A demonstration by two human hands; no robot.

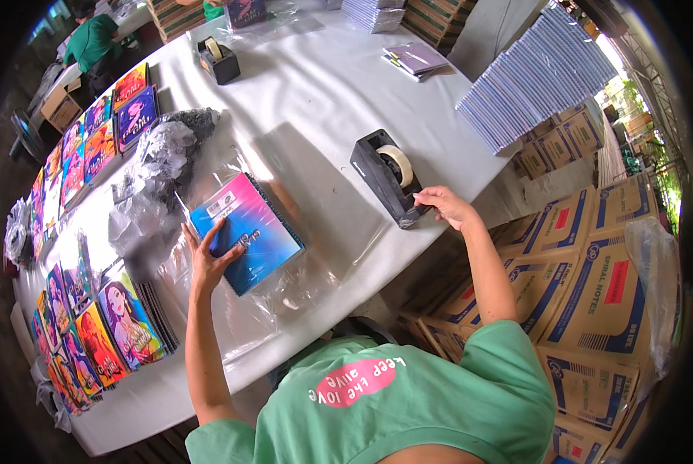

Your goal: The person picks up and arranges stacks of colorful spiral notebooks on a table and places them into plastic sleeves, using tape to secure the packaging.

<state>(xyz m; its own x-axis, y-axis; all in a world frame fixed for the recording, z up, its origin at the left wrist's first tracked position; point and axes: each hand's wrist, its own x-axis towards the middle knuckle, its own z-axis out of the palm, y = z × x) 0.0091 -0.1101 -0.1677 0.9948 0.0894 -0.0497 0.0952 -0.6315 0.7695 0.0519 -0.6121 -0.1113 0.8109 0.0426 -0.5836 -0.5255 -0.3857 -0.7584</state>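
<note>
A spiral notebook (pixel 257 240) with a pink-to-blue cover lies on clear plastic wrap (pixel 273 305), seemingly on top of others in a small stack. My left hand (pixel 213 255) rests flat on its cover, fingers spread and open. To the right stands a black tape dispenser (pixel 381 178) carrying a roll of tape (pixel 395 164). My right hand (pixel 445 206) is closed in a pinch at the dispenser's near end, on the end of the tape; the strip itself hardly shows between the fingertips.
Crumpled clear plastic (pixel 157 166) sits left of the notebook. Colourful notebook stacks (pixel 130 317) line the table's left side. A second tape dispenser (pixel 219 60) stands farther back. Tall notebook piles (pixel 536 77) rise at the right, above cardboard boxes (pixel 594 301). A person in green (pixel 91 42) is at far left.
</note>
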